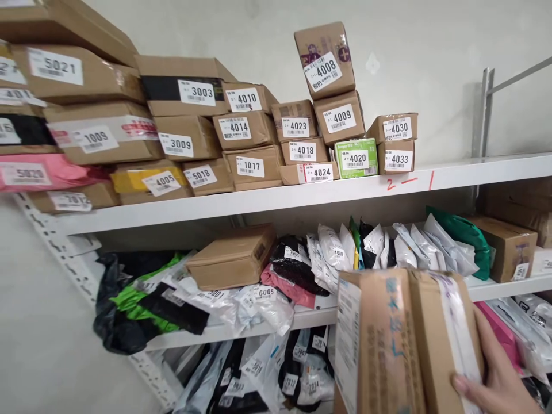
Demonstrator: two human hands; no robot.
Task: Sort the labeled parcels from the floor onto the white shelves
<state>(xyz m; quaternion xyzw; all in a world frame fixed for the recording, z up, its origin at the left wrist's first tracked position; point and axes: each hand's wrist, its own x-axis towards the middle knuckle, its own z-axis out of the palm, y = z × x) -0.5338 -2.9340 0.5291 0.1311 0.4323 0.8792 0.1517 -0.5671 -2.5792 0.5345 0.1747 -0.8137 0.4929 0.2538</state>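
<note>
Two cardboard boxes (405, 339) upright against right hand (495, 374); fingers (468, 384) curled on nearer box's edge.

Brown cardboard boxes (241, 129) with white number labels crowd the white shelf (452, 172), one green box (356, 157) near its front edge, a pink parcel (43, 172) at the left end. Red marks on the shelf's front edge. Below, black, white, green bags (142, 305).

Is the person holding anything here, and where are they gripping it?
Yes: the right hand holds cardboard parcels, fingers wrapped around their right edge. The left hand is out of view.
</note>
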